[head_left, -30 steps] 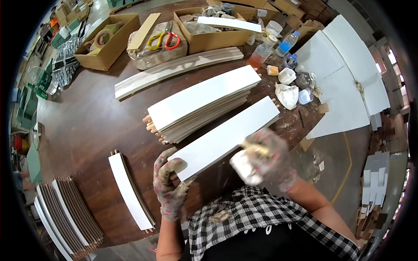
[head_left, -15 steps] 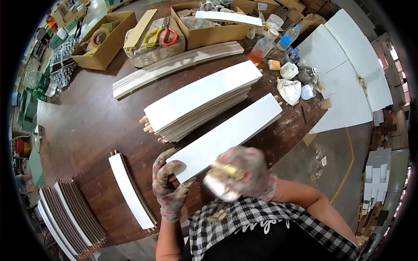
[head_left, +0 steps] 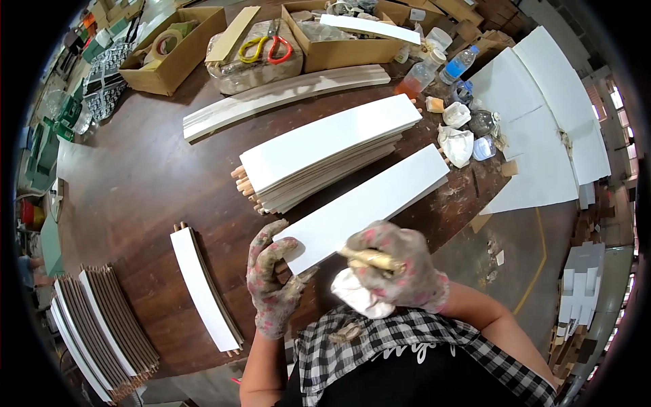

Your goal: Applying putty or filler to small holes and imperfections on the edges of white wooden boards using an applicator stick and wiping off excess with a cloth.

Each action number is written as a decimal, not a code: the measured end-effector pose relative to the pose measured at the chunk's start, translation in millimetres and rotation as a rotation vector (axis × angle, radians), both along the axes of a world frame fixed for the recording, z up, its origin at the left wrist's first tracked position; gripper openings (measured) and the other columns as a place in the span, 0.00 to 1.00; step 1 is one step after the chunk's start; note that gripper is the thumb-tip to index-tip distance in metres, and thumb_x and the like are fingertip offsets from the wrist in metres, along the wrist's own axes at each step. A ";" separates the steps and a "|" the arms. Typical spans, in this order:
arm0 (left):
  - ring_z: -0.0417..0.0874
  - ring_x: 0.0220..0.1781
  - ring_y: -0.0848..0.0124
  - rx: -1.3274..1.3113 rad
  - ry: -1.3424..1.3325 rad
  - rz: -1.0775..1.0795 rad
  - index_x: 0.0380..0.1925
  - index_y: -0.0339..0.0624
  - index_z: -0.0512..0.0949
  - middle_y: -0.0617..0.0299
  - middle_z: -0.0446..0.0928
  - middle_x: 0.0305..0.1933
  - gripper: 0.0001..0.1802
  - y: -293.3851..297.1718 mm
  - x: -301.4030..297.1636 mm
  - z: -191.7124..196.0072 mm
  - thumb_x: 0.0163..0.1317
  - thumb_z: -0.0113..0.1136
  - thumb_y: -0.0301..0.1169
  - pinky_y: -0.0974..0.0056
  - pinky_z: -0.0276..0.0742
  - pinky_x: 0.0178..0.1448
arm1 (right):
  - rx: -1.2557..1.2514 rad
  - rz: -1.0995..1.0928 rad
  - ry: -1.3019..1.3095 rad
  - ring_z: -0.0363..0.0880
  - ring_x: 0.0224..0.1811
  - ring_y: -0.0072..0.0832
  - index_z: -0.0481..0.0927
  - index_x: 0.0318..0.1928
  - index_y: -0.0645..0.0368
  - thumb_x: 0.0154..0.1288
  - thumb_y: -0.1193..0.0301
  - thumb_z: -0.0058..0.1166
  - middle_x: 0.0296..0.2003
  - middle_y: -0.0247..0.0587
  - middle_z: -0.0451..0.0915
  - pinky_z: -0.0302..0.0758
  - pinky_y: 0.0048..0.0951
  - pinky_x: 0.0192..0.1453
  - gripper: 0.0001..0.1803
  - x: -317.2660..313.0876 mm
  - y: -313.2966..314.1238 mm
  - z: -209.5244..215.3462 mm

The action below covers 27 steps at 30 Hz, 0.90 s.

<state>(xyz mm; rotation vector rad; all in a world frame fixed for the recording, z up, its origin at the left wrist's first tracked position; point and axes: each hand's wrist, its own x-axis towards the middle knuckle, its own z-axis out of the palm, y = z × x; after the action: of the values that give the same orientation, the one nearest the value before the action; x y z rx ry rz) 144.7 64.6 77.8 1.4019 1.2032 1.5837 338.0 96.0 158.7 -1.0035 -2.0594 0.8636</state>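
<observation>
A white slightly curved slat [head_left: 369, 207] lies aslant in front of me, over the table. At its near left end my left hand [head_left: 272, 278], in a dirty flowered glove, is closed round the edge, fingers on the top face. My right hand [head_left: 400, 264], gloved alike, is closed over the slat's near edge. It holds a yellowish stick-like thing [head_left: 374, 260], whose kind I cannot make out, and a crumpled white cloth [head_left: 359, 295] hanging beneath. Beyond lies a stack of similar white slats [head_left: 325, 146] with wooden dowels at the ends.
Left stand a short slat stack [head_left: 202, 292] and a larger row of slats [head_left: 108, 325]. Behind are a pale slat bundle [head_left: 285, 102], scissors [head_left: 274, 47] on a wrapped block, and cardboard boxes [head_left: 166, 74]. Bottles [head_left: 458, 64] and white bags [head_left: 456, 146] crowd the right.
My right hand has moved a little right and away from me, with the cloth and the yellowish thing. My left hand keeps its hold on the slat's end. The whole view has shifted slightly.
</observation>
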 end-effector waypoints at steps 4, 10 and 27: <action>0.78 0.56 0.59 0.005 0.065 0.009 0.40 0.37 0.78 0.47 0.72 0.57 0.22 -0.1 -3.9 -0.4 0.44 0.75 0.30 0.59 0.81 0.52 | 0.053 -0.083 -0.110 0.83 0.29 0.28 0.75 0.42 0.59 0.58 0.72 0.60 0.31 0.42 0.81 0.83 0.29 0.33 0.11 15.3 2.2 -10.4; 0.78 0.56 0.58 0.011 0.143 -0.011 0.41 0.38 0.77 0.48 0.72 0.57 0.23 0.6 -3.7 -2.1 0.45 0.75 0.30 0.58 0.81 0.54 | 0.120 -0.074 -0.061 0.82 0.26 0.28 0.76 0.38 0.57 0.58 0.69 0.62 0.29 0.39 0.81 0.82 0.28 0.29 0.10 8.7 0.6 -4.6; 0.78 0.55 0.60 -0.029 0.002 -0.004 0.44 0.41 0.75 0.47 0.69 0.59 0.26 -4.7 -4.1 -2.3 0.47 0.76 0.38 0.60 0.81 0.52 | 0.042 -0.466 -0.107 0.85 0.32 0.30 0.78 0.38 0.59 0.55 0.75 0.61 0.32 0.41 0.83 0.83 0.29 0.35 0.09 72.4 23.9 -9.5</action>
<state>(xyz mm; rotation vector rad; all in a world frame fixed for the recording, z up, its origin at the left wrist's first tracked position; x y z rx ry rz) 140.6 59.8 75.5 1.3867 1.2189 1.5559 410.4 119.9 149.2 -1.4537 -1.8049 0.5301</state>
